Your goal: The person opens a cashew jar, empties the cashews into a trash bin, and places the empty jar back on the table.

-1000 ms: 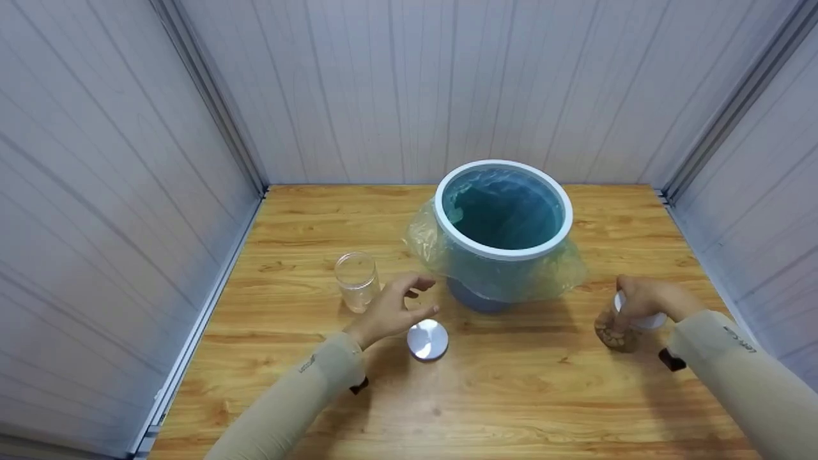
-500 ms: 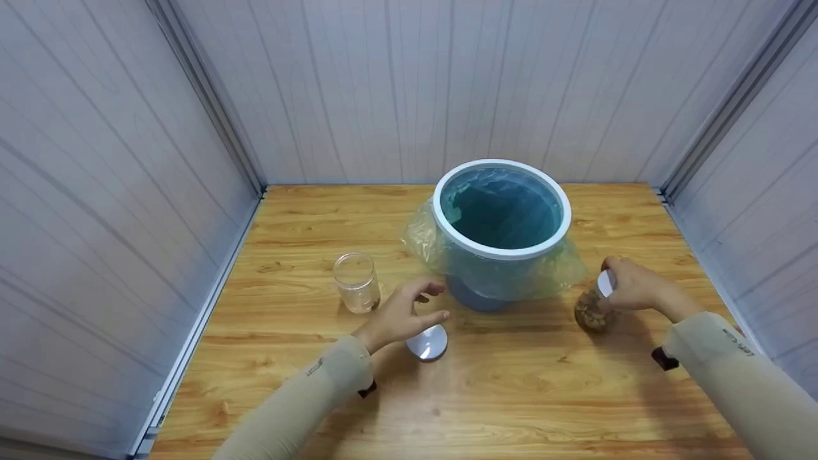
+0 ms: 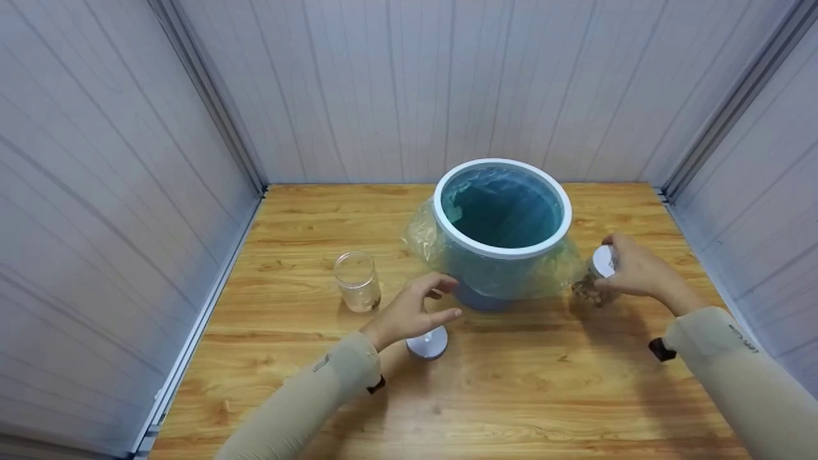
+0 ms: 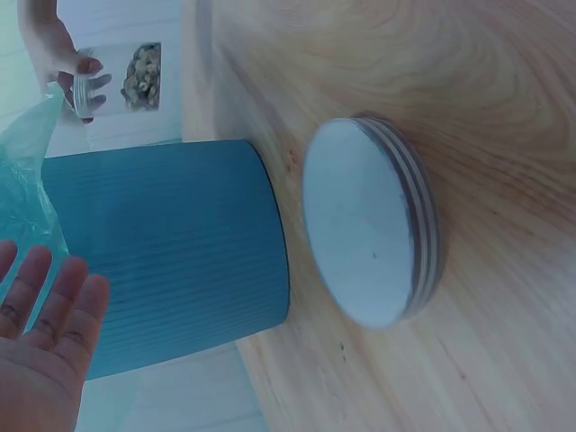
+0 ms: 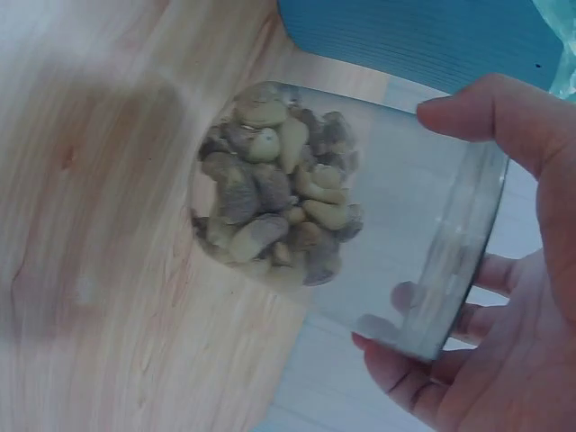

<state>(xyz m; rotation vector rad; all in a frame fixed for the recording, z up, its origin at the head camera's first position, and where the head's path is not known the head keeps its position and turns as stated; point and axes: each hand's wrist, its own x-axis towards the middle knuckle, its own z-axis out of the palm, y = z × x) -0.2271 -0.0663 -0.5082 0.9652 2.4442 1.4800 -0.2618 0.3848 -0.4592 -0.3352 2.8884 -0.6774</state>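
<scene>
My right hand [image 3: 639, 268] grips a clear jar [image 5: 387, 162] near its top, thumb on one side and fingers on the other. Tan and brown lumpy pieces [image 5: 279, 189] fill its lower part; their kind is unclear. A white disc shows at the jar's top in the head view. The jar is off the table, beside the bin. My left hand [image 3: 409, 310] hovers with loosely bent fingers, holding nothing, over a round white lid [image 3: 427, 344] lying on the table. The lid's ridged side shows in the left wrist view.
A blue bin [image 4: 171, 252] with a white rim [image 3: 501, 253] and a greenish plastic liner [image 3: 505, 275] stands at the middle back. An uncovered clear jar [image 3: 356, 281] stands left of it. Pale panel walls [image 3: 415, 89] enclose the wooden table [image 3: 511, 402] on three sides.
My right hand has lifted the jar of pieces and carried it back and slightly left, closer to the bin. My left hand has drifted slightly right over the lid.
</scene>
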